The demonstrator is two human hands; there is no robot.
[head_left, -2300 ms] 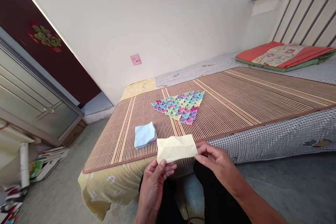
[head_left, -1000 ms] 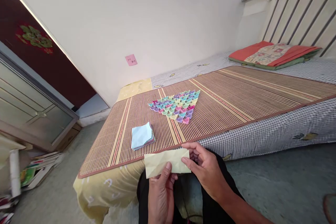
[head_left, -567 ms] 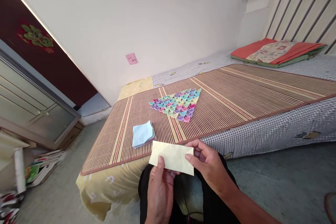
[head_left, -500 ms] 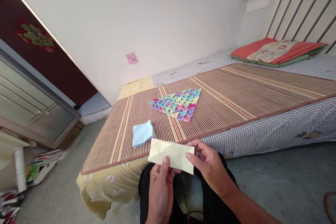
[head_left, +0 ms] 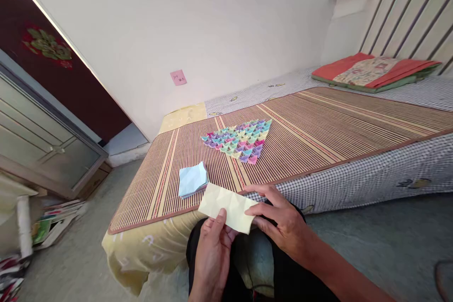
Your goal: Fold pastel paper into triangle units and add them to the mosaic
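A pale yellow sheet of paper [head_left: 226, 205], folded into a long rectangle with crease marks, is held over my lap at the bed's edge. My left hand [head_left: 214, 250] pinches its lower edge, thumb on top and fingers underneath. At the right end, my right hand [head_left: 283, 217] grips the paper between fingers on top and the thumb below. A stack of light blue paper squares [head_left: 193, 179] lies on the mat just beyond the paper's left end. Farther back, many small folded paper pieces [head_left: 239, 140] in several colours sit in rows forming a triangle.
A striped woven mat [head_left: 304, 141] covers the bed, with checked and yellow sheets beneath. A folded orange and green quilt [head_left: 375, 71] lies at the far right. One pink note [head_left: 178, 77] is stuck to the wall. Papers [head_left: 58, 222] lie on the floor at left.
My right hand has shifted its grip: its fingers now lie over the paper's right end and the thumb is below. The paper has tilted, its right end bending down slightly.
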